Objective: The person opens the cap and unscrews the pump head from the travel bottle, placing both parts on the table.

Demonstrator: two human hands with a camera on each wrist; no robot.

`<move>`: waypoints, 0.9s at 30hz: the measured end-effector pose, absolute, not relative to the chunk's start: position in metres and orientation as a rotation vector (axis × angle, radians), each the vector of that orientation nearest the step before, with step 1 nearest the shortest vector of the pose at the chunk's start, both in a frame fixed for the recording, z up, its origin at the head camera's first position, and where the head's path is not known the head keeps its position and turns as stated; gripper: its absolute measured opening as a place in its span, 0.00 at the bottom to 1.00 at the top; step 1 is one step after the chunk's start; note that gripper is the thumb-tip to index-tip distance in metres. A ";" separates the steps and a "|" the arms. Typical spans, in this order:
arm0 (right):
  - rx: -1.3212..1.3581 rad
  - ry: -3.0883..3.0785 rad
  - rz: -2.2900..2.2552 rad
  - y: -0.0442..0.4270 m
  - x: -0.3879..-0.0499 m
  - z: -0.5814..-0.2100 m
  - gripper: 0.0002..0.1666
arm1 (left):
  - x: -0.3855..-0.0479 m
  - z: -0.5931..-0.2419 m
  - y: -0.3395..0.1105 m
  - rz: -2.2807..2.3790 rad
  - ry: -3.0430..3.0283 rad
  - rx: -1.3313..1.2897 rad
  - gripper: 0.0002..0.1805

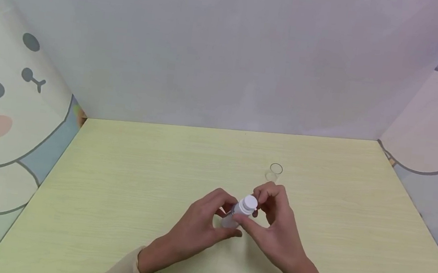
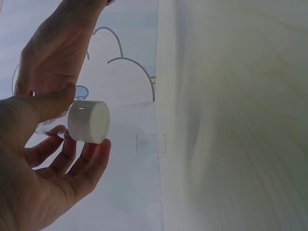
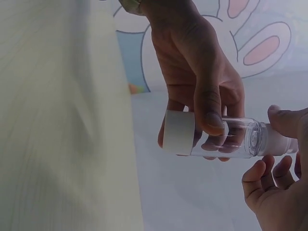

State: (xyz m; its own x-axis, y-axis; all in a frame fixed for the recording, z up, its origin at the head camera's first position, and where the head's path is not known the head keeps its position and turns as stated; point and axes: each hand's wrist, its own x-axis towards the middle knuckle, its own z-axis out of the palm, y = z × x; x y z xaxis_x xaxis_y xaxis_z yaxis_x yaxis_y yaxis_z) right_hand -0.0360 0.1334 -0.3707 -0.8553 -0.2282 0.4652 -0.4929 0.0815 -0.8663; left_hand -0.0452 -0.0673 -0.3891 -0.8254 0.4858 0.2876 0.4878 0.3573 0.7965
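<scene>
A small clear bottle (image 3: 238, 125) with a wide white base (image 2: 89, 121) and a white top (image 1: 250, 202) is held above the table, its top tilted away to the right. My left hand (image 1: 205, 218) grips the clear body near the base, the thumb on one side and curled fingers on the other. With thumb and fingertips, my right hand (image 1: 277, 228) pinches the bottle around its white upper part. The contact of some right fingers is hidden in the head view. Beyond the right hand, a clear hollow cap (image 1: 276, 168) stands on the table.
The pale wood-grain table (image 1: 138, 168) reaches back to a plain grey-white wall (image 1: 228, 56). Panels printed with cartoon figures stand along the left (image 1: 20, 132) and right (image 1: 436, 148) sides.
</scene>
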 end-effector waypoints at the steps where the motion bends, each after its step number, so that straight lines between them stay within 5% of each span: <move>1: 0.736 -2.148 1.857 0.133 -0.036 -0.370 0.32 | -0.045 -0.389 -0.068 -1.514 -2.587 -0.930 0.26; 9: 0.887 -2.065 1.874 0.137 -0.041 -0.372 0.28 | -0.048 -0.387 -0.072 -1.513 -2.572 -0.924 0.27; 27: 1.001 -2.030 1.819 0.132 -0.041 -0.377 0.37 | -0.046 -0.391 -0.071 -1.485 -2.569 -0.935 0.23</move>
